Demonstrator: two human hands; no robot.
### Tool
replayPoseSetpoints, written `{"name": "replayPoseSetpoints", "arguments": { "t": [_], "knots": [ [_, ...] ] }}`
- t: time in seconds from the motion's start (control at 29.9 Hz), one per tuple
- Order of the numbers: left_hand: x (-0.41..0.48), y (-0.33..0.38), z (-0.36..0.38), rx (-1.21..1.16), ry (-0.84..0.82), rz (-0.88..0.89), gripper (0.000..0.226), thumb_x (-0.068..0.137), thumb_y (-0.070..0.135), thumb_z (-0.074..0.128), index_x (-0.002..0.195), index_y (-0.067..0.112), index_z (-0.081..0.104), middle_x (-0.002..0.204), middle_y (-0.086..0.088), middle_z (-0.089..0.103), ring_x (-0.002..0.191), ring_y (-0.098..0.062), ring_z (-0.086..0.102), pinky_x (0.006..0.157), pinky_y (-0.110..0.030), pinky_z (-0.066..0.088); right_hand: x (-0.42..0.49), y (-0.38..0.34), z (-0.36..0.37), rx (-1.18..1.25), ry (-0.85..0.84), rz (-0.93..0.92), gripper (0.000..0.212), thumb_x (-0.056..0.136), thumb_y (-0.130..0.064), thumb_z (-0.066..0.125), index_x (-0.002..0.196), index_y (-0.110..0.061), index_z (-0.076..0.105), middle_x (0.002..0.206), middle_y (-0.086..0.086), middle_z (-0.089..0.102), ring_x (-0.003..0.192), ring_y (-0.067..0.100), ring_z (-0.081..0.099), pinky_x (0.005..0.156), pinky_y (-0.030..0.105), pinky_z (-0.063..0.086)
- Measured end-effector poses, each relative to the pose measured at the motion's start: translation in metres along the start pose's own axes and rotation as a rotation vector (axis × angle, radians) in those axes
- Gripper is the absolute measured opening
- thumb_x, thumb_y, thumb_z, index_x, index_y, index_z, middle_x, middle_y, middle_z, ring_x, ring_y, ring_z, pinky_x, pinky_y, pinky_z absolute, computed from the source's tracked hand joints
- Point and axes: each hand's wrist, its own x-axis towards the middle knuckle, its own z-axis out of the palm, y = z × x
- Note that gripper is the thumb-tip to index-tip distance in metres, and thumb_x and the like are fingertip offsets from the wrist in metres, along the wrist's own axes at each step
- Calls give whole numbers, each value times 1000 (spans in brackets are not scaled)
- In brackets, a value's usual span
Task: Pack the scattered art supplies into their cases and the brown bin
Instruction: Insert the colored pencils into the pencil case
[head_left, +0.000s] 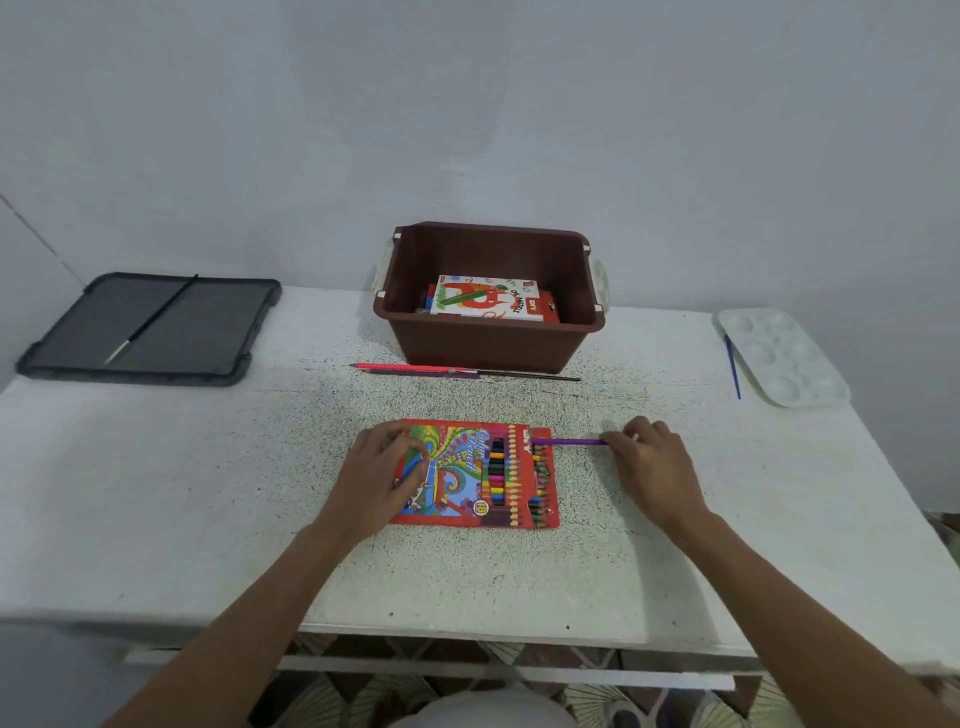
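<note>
Pinched between the thumb and fingertips of the right hand (652, 467) was a purple pencil (569, 442), gripped at its far end and lying level just above the table (208, 493). Its other end reached the open right end of the red pencil box (483, 475), at the box's top corner, where rows of coloured pencils showed. Over on the other side, the left hand (382, 475) lay on the box's left half, fingers spread across the printed cover, pressing it flat and grasping nothing. The box sat flat at the middle of the table, close to the person.

Behind it, at the back edge, stood the brown bin (493, 348), and inside it lay a box of oil pastels (488, 300). Just in front of the bin a pink pencil (405, 367) and a thin dark brush (530, 375) lay in a line. Far left, a black tray (208, 332) carried a black brush (150, 319) slantwise. Far right sat a white palette (784, 353), with a blue brush (732, 366) just beside its left edge.
</note>
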Motion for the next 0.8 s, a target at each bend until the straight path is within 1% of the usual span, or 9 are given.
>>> {"name": "replayPoseSetpoints", "arguments": {
  "t": [0.1,0.17,0.27,0.33,0.43,0.53,0.63,0.7,0.8],
  "knots": [
    [0,0,0,4,-3,9,41,87,52,48,110,20,62,128,-4,52,114,-17,46,85,-32,49,7,-32,8,74,-16,-12,21,80,-15,78,101,-11,74,73,3,51,63,17,43,56,27,32],
    [1,1,-1,7,-5,11,40,88,51,49,110,20,62,128,-4,52,113,-17,47,85,-32,49,13,-51,15,132,-43,-32,31,76,-20,82,104,-11,73,74,4,52,65,17,46,56,27,35],
    [1,1,-2,-1,-23,7,36,88,45,54,112,19,62,131,-4,51,116,-18,47,87,-34,50,16,-71,24,219,-103,3,45,74,-28,84,112,-11,69,83,6,57,73,19,54,63,30,44],
    [1,-1,-4,-22,-41,7,32,90,42,58,114,21,62,132,-2,49,118,-17,45,87,-33,51,16,-78,27,276,-99,39,42,77,-24,80,113,-8,67,90,9,59,79,22,57,68,35,48],
    [3,-3,-9,-45,-36,17,26,90,30,66,113,18,63,130,-2,52,114,-12,47,83,-32,54,14,-80,28,343,-79,57,30,84,-5,68,113,-3,66,96,13,61,83,29,57,71,43,52],
    [11,-5,-13,-5,0,50,22,89,23,68,109,13,66,121,-4,58,106,-14,55,81,-29,54,13,-77,27,373,-67,47,33,86,2,59,118,-4,64,100,11,62,85,30,56,73,42,50],
    [27,-6,-16,67,18,56,20,90,22,67,106,11,67,116,-5,62,100,-16,59,81,-32,54,12,-75,25,382,-66,37,35,89,1,55,122,-6,63,102,11,62,88,29,55,76,40,48],
    [39,-7,-18,109,8,27,22,92,20,62,111,10,66,120,-7,60,104,-20,58,85,-39,53,11,-75,23,387,-68,34,35,90,0,56,124,-6,62,104,11,62,90,28,55,77,39,48],
    [59,-8,-21,193,-48,-39,34,97,17,51,130,10,55,142,-14,47,121,-33,50,96,-48,47,11,-76,21,398,-71,25,33,92,-1,54,125,-5,61,105,11,62,92,28,55,79,38,47]
  ]
}}
